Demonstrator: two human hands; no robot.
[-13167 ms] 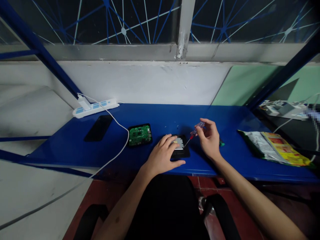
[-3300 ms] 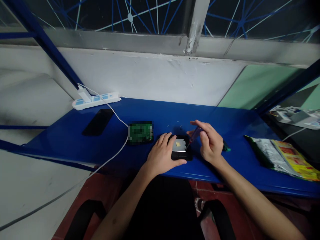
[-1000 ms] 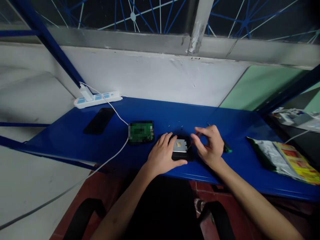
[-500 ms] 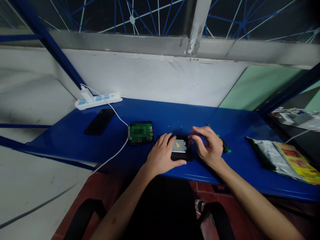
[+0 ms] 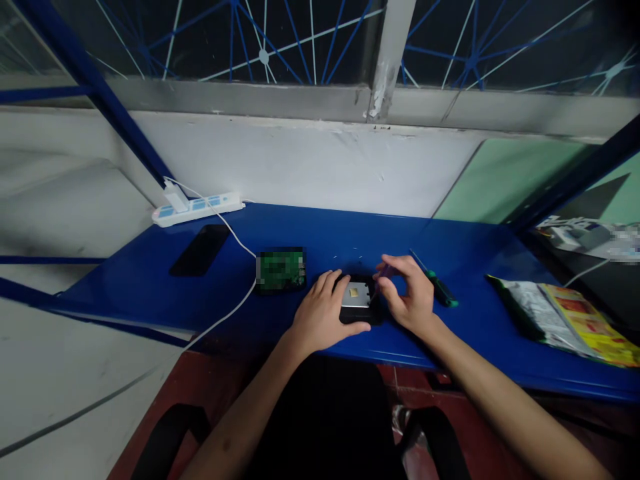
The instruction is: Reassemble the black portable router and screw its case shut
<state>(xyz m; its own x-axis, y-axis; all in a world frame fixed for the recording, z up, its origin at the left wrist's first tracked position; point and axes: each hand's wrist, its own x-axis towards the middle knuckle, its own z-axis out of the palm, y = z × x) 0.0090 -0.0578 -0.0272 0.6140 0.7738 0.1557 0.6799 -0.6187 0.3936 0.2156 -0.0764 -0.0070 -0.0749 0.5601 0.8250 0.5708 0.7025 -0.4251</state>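
Bench (image 5: 320, 227): green screwdriver (image 5: 440, 289) newly in full view, right fingers (image 5: 401, 263) pinching purple driver (image 5: 384, 271), left fingers (image 5: 341, 289) splayed over case (image 5: 355, 315), work apparently continuing.

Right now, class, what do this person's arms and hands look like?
The left forearm and right forearm are bare, with no sleeve or watch showing. The left hand and right hand are gloveless, no rings visible on the fingers. A small spot marks the left forearm.

Far left on blue table (image 5: 320, 230): white power strip (image 5: 220, 203), plug (image 5: 176, 198) in it. Black flat slab (image 5: 200, 251) just nearer. Pale cable (image 5: 100, 402), left. Far right: green panel (image 5: 515, 180). Right: silver-yellow packet (image 5: 563, 319).
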